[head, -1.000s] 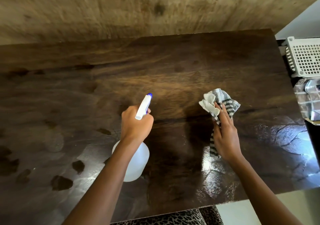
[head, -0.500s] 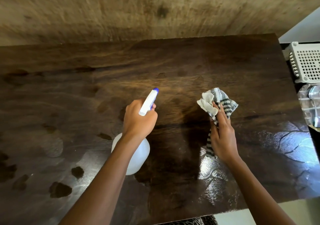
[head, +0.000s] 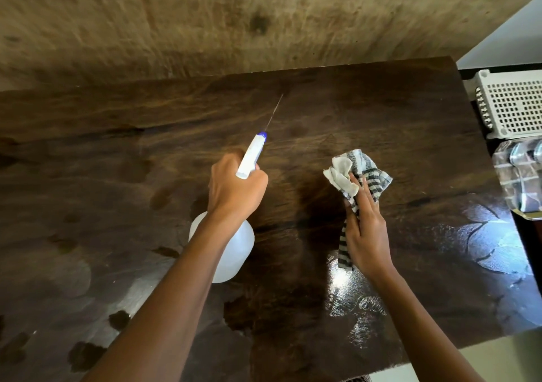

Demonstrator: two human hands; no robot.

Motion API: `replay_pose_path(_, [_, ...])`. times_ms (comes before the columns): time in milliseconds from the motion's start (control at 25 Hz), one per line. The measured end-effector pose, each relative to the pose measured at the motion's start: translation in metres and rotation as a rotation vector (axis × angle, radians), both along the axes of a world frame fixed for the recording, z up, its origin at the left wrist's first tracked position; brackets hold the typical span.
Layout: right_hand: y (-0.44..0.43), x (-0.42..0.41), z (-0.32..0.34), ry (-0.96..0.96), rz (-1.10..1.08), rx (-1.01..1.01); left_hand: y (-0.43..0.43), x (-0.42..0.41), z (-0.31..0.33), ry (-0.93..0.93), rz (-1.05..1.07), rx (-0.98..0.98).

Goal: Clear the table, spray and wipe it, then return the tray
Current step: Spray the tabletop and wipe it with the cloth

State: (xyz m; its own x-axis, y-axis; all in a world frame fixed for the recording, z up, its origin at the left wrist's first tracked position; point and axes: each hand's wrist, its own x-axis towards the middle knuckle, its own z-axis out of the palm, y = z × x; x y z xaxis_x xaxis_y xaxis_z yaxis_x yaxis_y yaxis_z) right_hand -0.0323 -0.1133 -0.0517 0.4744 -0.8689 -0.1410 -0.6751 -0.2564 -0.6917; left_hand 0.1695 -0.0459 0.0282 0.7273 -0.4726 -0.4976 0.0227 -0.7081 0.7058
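Gripping spray bottle (head: 231,252), left hand (head: 234,189) outstretched; right hand (head: 366,232) clutching cloth (head: 359,173).

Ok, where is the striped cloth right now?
In the head view, the striped cloth is right of centre, bunched in the right hand above the table, beside the spray bottle.

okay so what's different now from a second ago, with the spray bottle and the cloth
The left hand has carried the spray bottle forward over the table and tipped its nozzle further out; a thin jet now shoots from it toward the far edge, where none showed before. The right hand still holds the striped cloth bunched on the table, in much the same spot.
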Motion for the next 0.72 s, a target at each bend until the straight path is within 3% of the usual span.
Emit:
replay_pose_path(200, [-0.026,0.009,-0.014,0.074,-0.074,-0.034,0.002,0.025,-0.004,-0.118,-0.122,-0.204])
replay_pose_path(480, [-0.120,0.080,-0.054,0.361,-0.221,0.008,-0.020,0.082,-0.013,-0.372,-0.001,-0.452])
replay_pose_path(600, [-0.101,0.147,-0.059,0.459,-0.045,-0.077,-0.033,0.100,-0.024,-0.467,0.022,-0.534])
replay_pose_path(720, [-0.038,0.143,-0.068,0.417,0.317,-0.225,-0.042,0.107,-0.034,-0.478,0.082,-0.576])
